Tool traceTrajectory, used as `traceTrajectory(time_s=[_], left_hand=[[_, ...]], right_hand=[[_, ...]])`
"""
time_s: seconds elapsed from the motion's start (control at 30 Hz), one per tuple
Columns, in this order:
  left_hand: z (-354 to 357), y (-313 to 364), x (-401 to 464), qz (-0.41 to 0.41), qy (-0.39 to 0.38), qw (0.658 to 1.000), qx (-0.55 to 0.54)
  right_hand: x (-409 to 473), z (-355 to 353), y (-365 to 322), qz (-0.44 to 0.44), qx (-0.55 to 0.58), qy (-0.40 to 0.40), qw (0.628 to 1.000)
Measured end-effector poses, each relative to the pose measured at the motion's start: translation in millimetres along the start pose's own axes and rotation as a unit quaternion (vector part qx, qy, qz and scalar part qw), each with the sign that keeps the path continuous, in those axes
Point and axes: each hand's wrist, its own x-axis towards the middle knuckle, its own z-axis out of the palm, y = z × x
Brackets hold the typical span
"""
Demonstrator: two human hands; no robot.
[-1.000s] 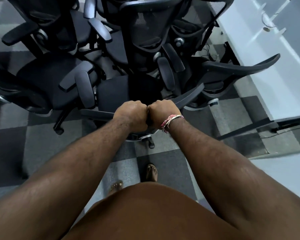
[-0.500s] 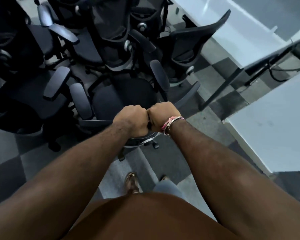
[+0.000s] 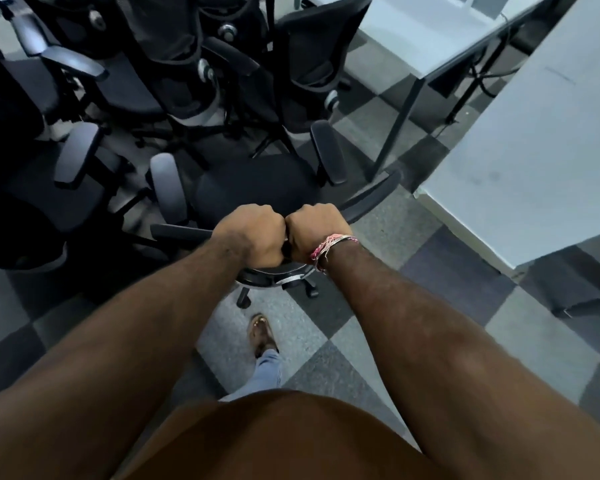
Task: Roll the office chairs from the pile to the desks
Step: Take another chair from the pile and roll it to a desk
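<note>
A black office chair (image 3: 253, 185) stands right in front of me, its seat facing away and its curved backrest top under my fists. My left hand (image 3: 253, 237) and my right hand (image 3: 314, 230) sit side by side, knuckles touching, both shut on the backrest's top edge. A thread band is on my right wrist. Behind the chair is the pile of black mesh chairs (image 3: 146, 74), packed close with armrests crossing. A white desk (image 3: 534, 161) lies to the right of the chair.
A second white desk (image 3: 430, 32) stands at the upper right, with dark legs and cables under it. A gap of checkered grey carpet (image 3: 395, 230) runs between the chair and the near desk. My sandalled foot (image 3: 262, 336) is just behind the chair's castors.
The chair has drawn back out of the pile with both fists unmoved on its backrest. The view has swung right, bringing the near desk in, and one foot has stepped forward.
</note>
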Motion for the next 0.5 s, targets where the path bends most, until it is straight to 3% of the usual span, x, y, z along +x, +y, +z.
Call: traceTrajectory(time_s=[0.2, 0.5], left_hand=[[8, 27, -35, 0.060, 0.013, 0.997, 0.055], [1, 108, -27, 0.154, 0.014, 0.988, -0.005]], right_hand=[[-56, 13, -27, 0.050, 0.019, 0.000, 0.999], [-135, 12, 3, 0.167, -0.015, -0.042, 0.985]])
